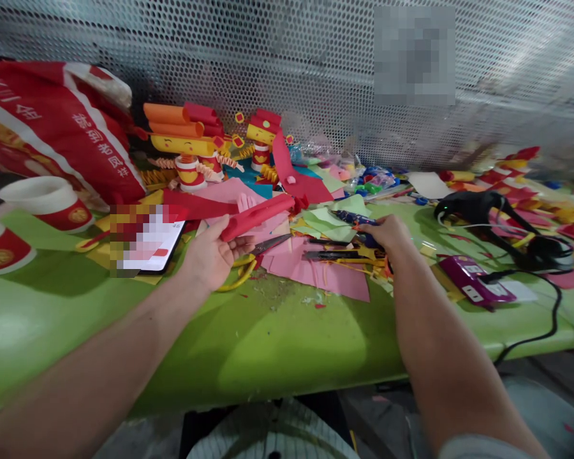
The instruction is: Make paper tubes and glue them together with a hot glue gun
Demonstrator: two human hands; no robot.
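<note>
My left hand (pixel 215 252) is closed around one end of a rolled strip of red paper (pixel 261 217), which slants up to the right. My right hand (pixel 390 234) grips a slim dark blue patterned tool (pixel 349 217) with a pointed tip; its exact kind is unclear and the fingers hide part of it. Below the red roll lie scissors with yellow handles (pixel 242 275), their blades toward the right. Pink paper (pixel 339 277) and light green paper scraps (pixel 325 223) spread between the hands. A black-handled tool (pixel 332 255) rests on the pink sheet.
Paper figures (pixel 186 150) stand at the back before a perforated metal wall (pixel 291 57). Left are paper cups (pixel 48 204), a phone (pixel 153 245) and a red bag (pixel 62 127). Right are a purple box (pixel 476 280), a black cable (pixel 555 319) and a black head strap (pixel 497 223).
</note>
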